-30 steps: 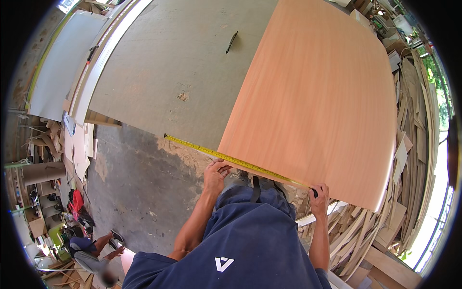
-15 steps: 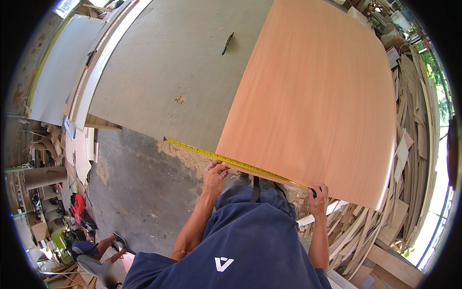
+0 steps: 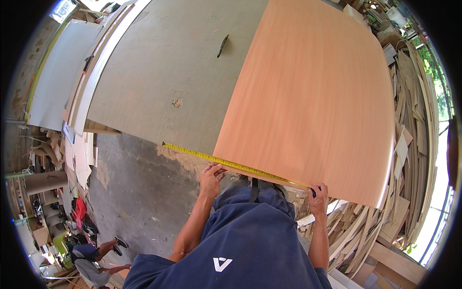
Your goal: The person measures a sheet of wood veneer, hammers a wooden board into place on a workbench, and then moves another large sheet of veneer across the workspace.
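Because the tape runs slantwise through the lower middle of the frame, along the near edge of the panel, each hand sits at that edge, probably so the blade can lie close to it. The right hand, below the panel's lower right, is closed around the tape's dark case, which seems to anchor that end of the blade. The left hand, left of the frame's lower centre, has its thumb and fingers drawn near each other just beneath the blade, by the panel's lower left corner; I cannot tell whether they pinch the blade, the panel's edge or neither. That spot would suit steadying the blade where it leaves the panel. Past it, the blade's hooked tip reaches toward the left of the frame, beside the near edge of the grey board; whether it touches that board is unclear. The panel lies over the board's right part, which likely gives it flat support. At upper centre a pen rests on the bare board, well apart from both hands, perhaps so that the panel's face stays uncluttered. Offcuts crowd the right side.
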Tool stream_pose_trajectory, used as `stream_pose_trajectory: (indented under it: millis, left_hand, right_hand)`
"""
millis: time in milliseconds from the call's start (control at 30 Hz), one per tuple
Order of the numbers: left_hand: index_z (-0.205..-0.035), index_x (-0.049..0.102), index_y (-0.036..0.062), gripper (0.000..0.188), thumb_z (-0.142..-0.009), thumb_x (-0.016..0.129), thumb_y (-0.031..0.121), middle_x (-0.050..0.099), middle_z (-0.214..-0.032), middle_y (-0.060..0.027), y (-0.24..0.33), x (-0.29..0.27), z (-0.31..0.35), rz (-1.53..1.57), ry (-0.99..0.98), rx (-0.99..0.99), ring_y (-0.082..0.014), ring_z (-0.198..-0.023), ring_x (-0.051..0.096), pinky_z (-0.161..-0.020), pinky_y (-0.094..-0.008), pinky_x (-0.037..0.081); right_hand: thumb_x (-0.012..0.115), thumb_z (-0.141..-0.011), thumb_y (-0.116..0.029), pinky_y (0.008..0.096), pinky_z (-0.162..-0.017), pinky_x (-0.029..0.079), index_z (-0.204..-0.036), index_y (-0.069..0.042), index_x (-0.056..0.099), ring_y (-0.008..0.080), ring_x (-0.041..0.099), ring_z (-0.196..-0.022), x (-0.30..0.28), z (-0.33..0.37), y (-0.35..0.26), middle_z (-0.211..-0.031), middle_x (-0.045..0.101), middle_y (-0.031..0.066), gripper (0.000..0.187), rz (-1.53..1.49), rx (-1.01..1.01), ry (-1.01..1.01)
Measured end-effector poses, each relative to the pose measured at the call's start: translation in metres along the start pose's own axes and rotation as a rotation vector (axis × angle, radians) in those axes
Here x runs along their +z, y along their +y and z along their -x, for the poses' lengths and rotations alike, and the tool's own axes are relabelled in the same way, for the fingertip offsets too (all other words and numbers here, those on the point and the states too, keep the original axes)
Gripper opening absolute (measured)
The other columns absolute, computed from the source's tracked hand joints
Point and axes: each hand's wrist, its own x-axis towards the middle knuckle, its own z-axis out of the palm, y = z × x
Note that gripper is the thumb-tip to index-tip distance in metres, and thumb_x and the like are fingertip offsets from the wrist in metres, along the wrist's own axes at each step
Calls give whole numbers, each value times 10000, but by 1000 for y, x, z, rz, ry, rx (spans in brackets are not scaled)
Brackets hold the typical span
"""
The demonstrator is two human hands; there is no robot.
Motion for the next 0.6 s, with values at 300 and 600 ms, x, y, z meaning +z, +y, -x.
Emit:
stream_pose_trajectory:
  millis: [300,600]
  left_hand:
    - [-946,614,64,79,-876,651,54,679,-849,-49,0,-2,-3,-70,33,16,-165,-752,667,-690,-299,530]
    - [-944,620,60,72,-873,631,56,681,-832,-50,-1,0,-2,-69,41,20,-169,-754,673,-686,-285,527]
  right_hand:
    - [687,-810,-102,445,-824,485,-961,-35,693,334,576,-950,1,0,1,-967,597,125,165,8,-31,19]
    - [688,-816,-122,447,-825,483,-946,-42,690,331,577,-956,7,2,5,-968,597,120,153,23,-25,21]
